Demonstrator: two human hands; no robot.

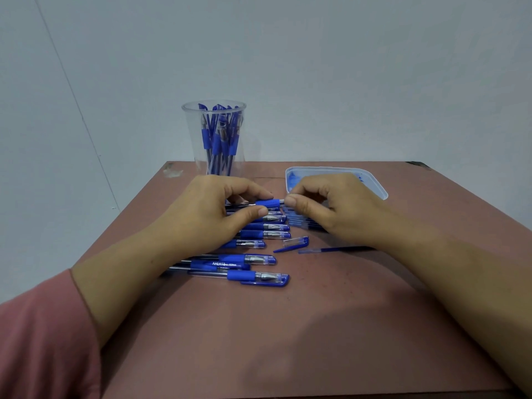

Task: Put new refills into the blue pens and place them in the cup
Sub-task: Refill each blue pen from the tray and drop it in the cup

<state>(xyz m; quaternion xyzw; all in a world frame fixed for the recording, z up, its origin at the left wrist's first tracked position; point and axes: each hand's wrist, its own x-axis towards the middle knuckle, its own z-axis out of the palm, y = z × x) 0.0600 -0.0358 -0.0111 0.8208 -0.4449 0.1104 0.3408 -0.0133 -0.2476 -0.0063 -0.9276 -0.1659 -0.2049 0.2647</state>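
Observation:
My left hand (pixel 207 208) grips a blue pen (pixel 267 203) by its barrel, grip section pointing right. My right hand (pixel 331 205) pinches the pen's tip end between thumb and fingers. Below them several capped blue pens (pixel 253 262) lie in a loose row on the table. A loose cap (pixel 296 241) and a refill (pixel 334 249) lie just under my right hand. More refills (pixel 302 221) lie partly hidden beneath that hand. A clear plastic cup (pixel 214 139) at the back holds several blue pens upright.
A shallow clear tray (pixel 374 182) with blue stains sits behind my right hand. The reddish-brown table (pixel 288 326) ends at a pale wall at the back. A pink sleeve covers my left upper arm at the lower left.

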